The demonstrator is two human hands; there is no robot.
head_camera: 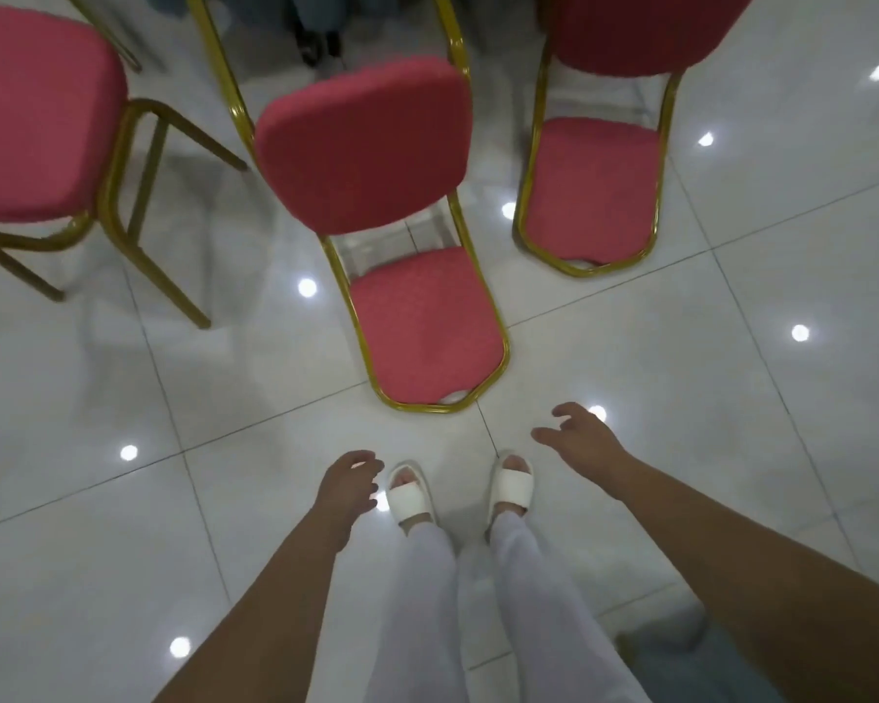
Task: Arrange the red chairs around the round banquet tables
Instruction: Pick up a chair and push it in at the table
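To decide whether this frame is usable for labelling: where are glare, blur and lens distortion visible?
Head view: round lamp reflections glare on the glossy white tiled floor. Head view: the red padded, gold-framed right chair and left chair are motion-blurred; the middle chair is sharper. Head view: chairs splay outward, a wide-angle effect; left hand and right hand look soft.

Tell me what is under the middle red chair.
Through the gap between the backrest and seat of the middle red chair, only glossy white floor tile shows. The seat cushion hides the floor directly beneath it and the chair's legs, so anything there cannot be seen.
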